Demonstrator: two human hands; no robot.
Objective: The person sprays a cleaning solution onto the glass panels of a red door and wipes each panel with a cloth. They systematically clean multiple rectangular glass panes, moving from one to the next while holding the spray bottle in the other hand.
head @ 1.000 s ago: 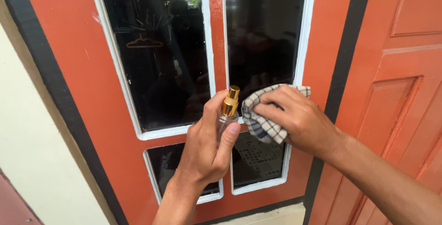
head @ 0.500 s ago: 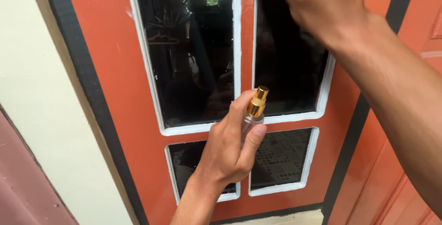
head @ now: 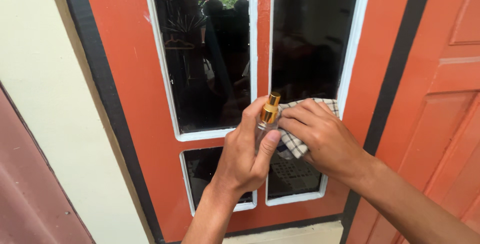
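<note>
Left hand of ours is wrapped around a small clear spray bottle with a gold nozzle; our right hand bunches a checked cloth against the dark glass pane. Our loose thumb grip could let the slim bottle slip. Farther off, white trim frames the orange window.

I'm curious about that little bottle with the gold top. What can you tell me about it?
The spray bottle is small and slim, with a clear body that looks like glass or plastic and a shiny gold pump top. It stands about upright in front of the window, near the white bar between the panes. The left hand wraps around it: thumb along its front, forefinger curled up beside the gold top. Most of the body is hidden by fingers, so any liquid inside cannot be told. The checked cloth in the right hand lies right beside it.
</note>
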